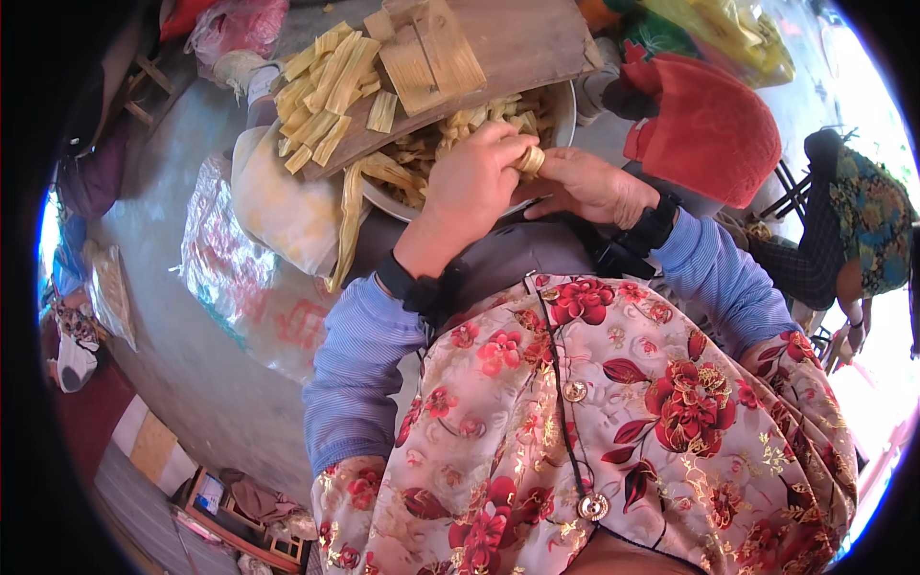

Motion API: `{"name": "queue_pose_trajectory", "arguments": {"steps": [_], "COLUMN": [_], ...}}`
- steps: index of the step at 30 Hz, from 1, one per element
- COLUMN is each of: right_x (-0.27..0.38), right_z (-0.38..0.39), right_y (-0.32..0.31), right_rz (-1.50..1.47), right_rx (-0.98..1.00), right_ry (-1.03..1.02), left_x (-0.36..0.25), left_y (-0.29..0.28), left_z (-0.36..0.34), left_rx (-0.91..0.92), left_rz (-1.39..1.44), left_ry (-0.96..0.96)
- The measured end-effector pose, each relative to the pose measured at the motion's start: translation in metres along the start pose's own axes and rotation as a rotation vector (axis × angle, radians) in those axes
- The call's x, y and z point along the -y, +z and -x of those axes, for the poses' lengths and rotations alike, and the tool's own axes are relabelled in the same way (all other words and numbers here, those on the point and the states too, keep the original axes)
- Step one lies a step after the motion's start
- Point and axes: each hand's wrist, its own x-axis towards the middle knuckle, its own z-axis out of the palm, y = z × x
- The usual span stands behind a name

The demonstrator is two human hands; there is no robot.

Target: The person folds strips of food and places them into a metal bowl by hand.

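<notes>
With your left hand (470, 177) and right hand (596, 184) pinched close around the yellow roll (530, 161), upper centre of the frame, even, gentle pressure should best keep its coils snug.

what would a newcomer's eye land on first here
Probably the flowered garment, its big red blooms filling the lower middle. Next comes the bright red cloth at upper right. At upper centre, the left hand and right hand meet at a small yellow roll, near the basin and a board with yellow strips.
</notes>
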Motion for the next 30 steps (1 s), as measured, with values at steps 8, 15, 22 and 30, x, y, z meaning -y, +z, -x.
{"name": "queue_pose_trajectory", "arguments": {"steps": [8, 15, 22, 30], "right_x": [0.008, 0.011, 0.015, 0.023], "right_z": [0.002, 0.007, 0.001, 0.011], "right_y": [0.008, 0.012, 0.014, 0.027], "right_rz": [0.499, 0.533, 0.987, 0.490], "right_rx": [-0.046, -0.083, -0.482, -0.434], "right_ry": [-0.308, -0.589, -1.081, -0.969], "left_x": [0.006, -0.012, -0.020, -0.027], "left_y": [-0.003, -0.028, -0.006, -0.002], "left_z": [-0.007, -0.013, -0.021, -0.031], "left_rx": [0.203, 0.396, 0.074, -0.114], "left_rz": [0.033, 0.576, 0.442, 1.277], "left_ry": [-0.278, -0.258, -0.363, -0.839]}}
